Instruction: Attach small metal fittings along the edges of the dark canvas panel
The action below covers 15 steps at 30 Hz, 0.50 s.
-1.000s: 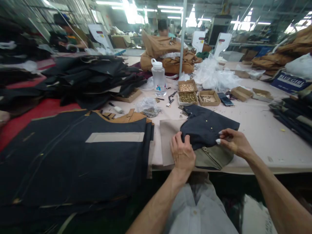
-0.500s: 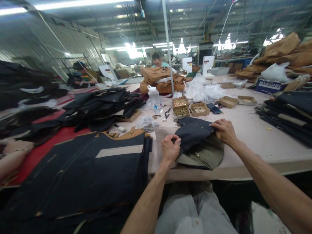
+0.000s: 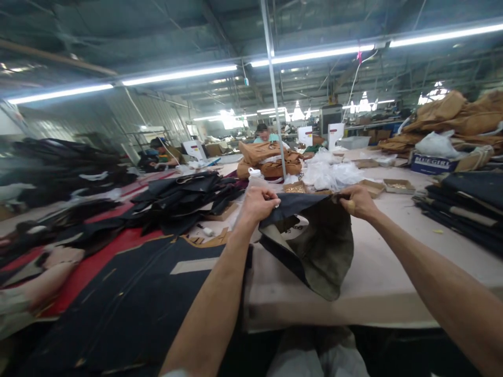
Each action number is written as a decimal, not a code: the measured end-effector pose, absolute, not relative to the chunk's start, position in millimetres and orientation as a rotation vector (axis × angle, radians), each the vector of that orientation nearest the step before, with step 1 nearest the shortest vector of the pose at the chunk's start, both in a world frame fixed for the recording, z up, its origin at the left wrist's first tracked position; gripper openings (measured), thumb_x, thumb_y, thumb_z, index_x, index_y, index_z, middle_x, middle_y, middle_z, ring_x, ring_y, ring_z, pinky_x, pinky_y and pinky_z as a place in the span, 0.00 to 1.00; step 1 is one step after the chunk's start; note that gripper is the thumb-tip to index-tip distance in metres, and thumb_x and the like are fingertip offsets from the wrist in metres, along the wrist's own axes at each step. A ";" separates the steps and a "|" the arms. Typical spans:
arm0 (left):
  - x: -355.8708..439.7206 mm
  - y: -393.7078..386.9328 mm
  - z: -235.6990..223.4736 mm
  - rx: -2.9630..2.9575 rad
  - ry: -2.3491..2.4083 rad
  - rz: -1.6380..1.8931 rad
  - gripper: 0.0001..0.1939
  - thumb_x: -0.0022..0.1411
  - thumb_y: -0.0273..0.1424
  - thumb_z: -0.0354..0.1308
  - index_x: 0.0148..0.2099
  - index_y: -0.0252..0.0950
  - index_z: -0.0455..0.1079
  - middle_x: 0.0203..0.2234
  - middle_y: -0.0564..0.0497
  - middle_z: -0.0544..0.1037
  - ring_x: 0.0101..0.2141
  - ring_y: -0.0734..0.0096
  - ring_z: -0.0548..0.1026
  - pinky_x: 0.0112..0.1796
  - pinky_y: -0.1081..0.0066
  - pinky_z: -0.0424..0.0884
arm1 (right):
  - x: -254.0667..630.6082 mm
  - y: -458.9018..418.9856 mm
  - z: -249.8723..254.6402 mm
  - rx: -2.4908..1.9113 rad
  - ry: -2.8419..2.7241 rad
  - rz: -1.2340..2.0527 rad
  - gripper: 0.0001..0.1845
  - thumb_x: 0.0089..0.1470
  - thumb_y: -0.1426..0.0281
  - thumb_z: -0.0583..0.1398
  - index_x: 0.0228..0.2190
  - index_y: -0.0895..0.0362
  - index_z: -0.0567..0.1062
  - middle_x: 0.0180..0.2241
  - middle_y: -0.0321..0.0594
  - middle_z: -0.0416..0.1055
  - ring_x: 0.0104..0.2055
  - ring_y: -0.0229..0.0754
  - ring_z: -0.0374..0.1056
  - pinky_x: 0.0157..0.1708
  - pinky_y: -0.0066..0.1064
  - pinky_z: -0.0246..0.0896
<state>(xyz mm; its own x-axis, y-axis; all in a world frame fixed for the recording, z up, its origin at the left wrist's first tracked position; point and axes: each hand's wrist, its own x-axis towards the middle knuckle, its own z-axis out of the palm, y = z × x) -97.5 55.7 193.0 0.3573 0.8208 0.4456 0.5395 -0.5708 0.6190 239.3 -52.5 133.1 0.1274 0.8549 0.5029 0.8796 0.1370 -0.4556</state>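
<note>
A dark navy fabric piece with an olive-brown inner side (image 3: 326, 241) is stretched between my hands above the table's front edge. My left hand (image 3: 257, 204) pinches its upper left corner, fingers closed. At the upper right corner, my right hand (image 3: 358, 202) grips the cloth between thumb and fingers. The lower part hangs down in a loose, hollow curve, and a pale gap shows through it. Beside my left forearm lies a stack of dark cut garment panels (image 3: 149, 283) with a beige strip (image 3: 195, 266) on top.
Behind the cloth stand a water bottle (image 3: 255, 177), partly hidden, and a box of brass-coloured fasteners (image 3: 294, 188). Dark folded pieces (image 3: 467, 201) are stacked at right. Plastic bags (image 3: 330, 172) and a brown bundle (image 3: 267, 157) lie farther back. A co-worker's hand (image 3: 63, 257) is at left.
Both hands have lifted the fabric piece off the table, and its lower part now hangs open with the inner side showing. The view has tilted upward. The co-worker's arm at left has shifted.
</note>
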 end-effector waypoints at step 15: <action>-58.3 12.1 166.2 2.162 0.806 0.875 0.24 0.58 0.41 0.67 0.53 0.33 0.76 0.29 0.48 0.80 0.28 0.70 0.76 0.30 0.73 0.69 | 277.1 -94.9 40.1 -2.144 -1.399 0.111 0.13 0.48 0.62 0.59 0.28 0.55 0.81 0.23 0.40 0.74 0.29 0.47 0.72 0.26 0.30 0.55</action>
